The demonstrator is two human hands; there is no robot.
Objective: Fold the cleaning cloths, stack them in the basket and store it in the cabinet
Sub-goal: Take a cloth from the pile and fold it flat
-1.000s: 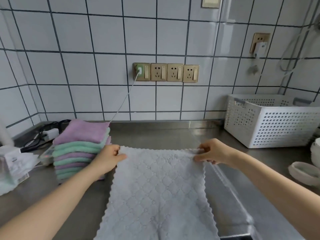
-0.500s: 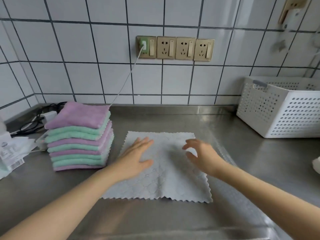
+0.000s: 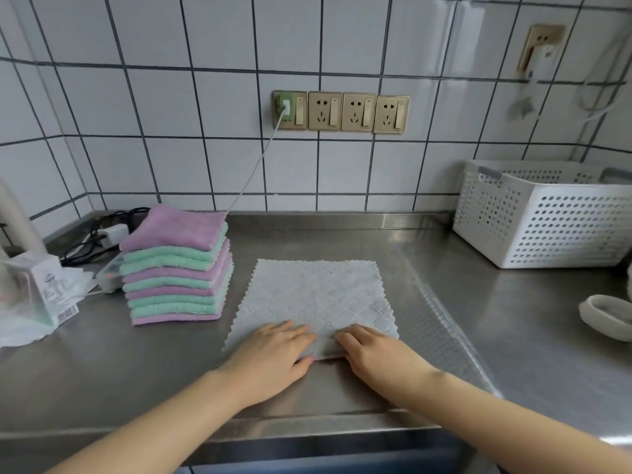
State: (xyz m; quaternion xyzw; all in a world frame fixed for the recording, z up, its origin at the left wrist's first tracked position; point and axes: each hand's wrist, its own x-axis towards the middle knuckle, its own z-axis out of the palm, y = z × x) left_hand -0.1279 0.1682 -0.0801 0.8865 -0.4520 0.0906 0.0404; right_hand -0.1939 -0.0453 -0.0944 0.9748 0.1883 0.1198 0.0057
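A pale grey quilted cloth (image 3: 318, 295) lies spread flat on the steel counter (image 3: 478, 319) in front of me. My left hand (image 3: 273, 354) and my right hand (image 3: 379, 357) sit side by side at its near edge. Their fingers lie on top and the thumbs are under the hem, pinching it. The hem is slightly raised and shows a pink underside. A stack of folded purple and green cloths (image 3: 176, 265) stands just left of the grey cloth. The white perforated basket (image 3: 547, 227) stands at the back right against the tiled wall. No cabinet is in view.
A charger with cables (image 3: 109, 234) lies behind the stack, its cord running up to the wall sockets (image 3: 340, 111). Clear plastic packaging (image 3: 37, 292) sits at the far left. A white dish (image 3: 605, 316) rests at the right edge. The counter's front edge (image 3: 307, 429) is close below my wrists.
The cloth was let go and laid flat, then both hands slid from its far corners across it to the near edge and took hold there.
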